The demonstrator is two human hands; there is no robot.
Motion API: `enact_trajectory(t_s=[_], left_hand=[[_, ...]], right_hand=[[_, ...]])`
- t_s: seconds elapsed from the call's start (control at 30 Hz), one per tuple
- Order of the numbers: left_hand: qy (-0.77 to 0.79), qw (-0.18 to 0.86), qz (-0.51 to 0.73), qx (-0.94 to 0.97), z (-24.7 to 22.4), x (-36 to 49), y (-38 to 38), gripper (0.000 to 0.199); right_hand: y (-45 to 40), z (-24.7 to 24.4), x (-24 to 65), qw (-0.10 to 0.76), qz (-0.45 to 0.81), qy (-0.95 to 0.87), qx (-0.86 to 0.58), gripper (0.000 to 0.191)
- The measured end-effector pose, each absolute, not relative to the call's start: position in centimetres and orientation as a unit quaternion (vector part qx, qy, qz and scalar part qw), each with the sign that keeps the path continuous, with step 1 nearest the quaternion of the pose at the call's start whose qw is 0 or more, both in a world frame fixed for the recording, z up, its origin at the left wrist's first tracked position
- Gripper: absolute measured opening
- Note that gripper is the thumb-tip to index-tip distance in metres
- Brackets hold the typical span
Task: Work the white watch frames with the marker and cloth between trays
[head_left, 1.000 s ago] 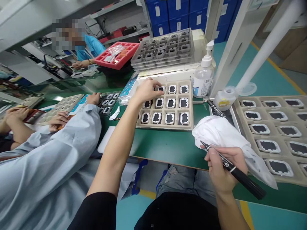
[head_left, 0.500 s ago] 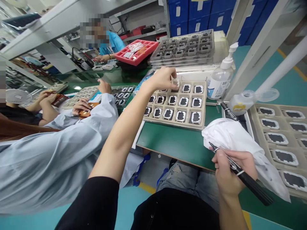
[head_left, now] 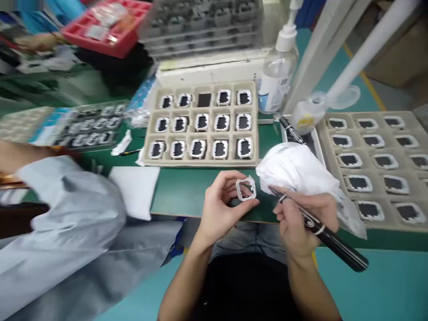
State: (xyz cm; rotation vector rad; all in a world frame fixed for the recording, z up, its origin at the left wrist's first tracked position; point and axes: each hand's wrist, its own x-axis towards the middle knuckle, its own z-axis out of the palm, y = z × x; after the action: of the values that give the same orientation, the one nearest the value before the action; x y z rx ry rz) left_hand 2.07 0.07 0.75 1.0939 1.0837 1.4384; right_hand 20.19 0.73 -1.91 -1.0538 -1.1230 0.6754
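Note:
My left hand (head_left: 222, 207) pinches a small silvery square frame (head_left: 238, 191) with rounded corners between thumb and fingers, over the near edge of the green bench (head_left: 180, 187). In my right hand (head_left: 302, 218) is a black marker pen (head_left: 334, 247), uncapped, its tip pointing up and left toward the frame but apart from it. A white cloth (head_left: 297, 167) lies just behind the right hand. Beyond the left hand sits a beige compartment tray (head_left: 200, 163) holding similar frames; one back-row compartment (head_left: 204, 100) shows only its dark bottom.
Another beige tray (head_left: 337, 174) of frames lies at the right. A pump bottle (head_left: 276, 76), a smaller bottle (head_left: 306, 116) and another marker (head_left: 290, 129) stand or lie between the trays. A red tray (head_left: 123, 40) is at back left. A co-worker's grey sleeve (head_left: 67, 196) fills the left.
My left hand has lifted a frame out of the tray's back row and drawn it toward me, near the marker. The right hand still grips the marker. The view has turned downward.

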Motion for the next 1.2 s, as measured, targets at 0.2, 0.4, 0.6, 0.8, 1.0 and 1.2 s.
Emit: enact_trajectory(t_s=[0.2,0.4,0.6,0.8,1.0,1.2], left_hand=[[0.49,0.441,0.536,0.528,-0.1,2.3,0.6,0.047],[0.517,0.379,0.509,0.574,0.4,2.2,0.0,0.045],[0.532,0.345,0.498,0.592,0.4,2.3,-0.3,0.045],[0.537,0.329,0.491,0.602,0.2,2.2,-0.6,0.042],[0.541,0.32,0.487,0.606,0.2,2.0,-0.7,0.041],[0.539,0.3,0.484,0.621,0.2,2.0,-0.7,0.037]], right_hand=[[1.1,-1.0,19.4,0.647,0.309,-0.576,-0.393,0.018],[0.9,-0.9,19.5,0.628,0.285,-0.595,-0.414,0.018],[1.1,-0.1,19.4,0.606,0.243,-0.618,-0.438,0.015],[1.3,0.3,19.3,0.601,0.232,-0.621,-0.447,0.014],[1.3,0.6,19.0,0.611,0.245,-0.608,-0.444,0.018],[1.5,0.5,18.8,0.615,0.24,-0.608,-0.44,0.018]])
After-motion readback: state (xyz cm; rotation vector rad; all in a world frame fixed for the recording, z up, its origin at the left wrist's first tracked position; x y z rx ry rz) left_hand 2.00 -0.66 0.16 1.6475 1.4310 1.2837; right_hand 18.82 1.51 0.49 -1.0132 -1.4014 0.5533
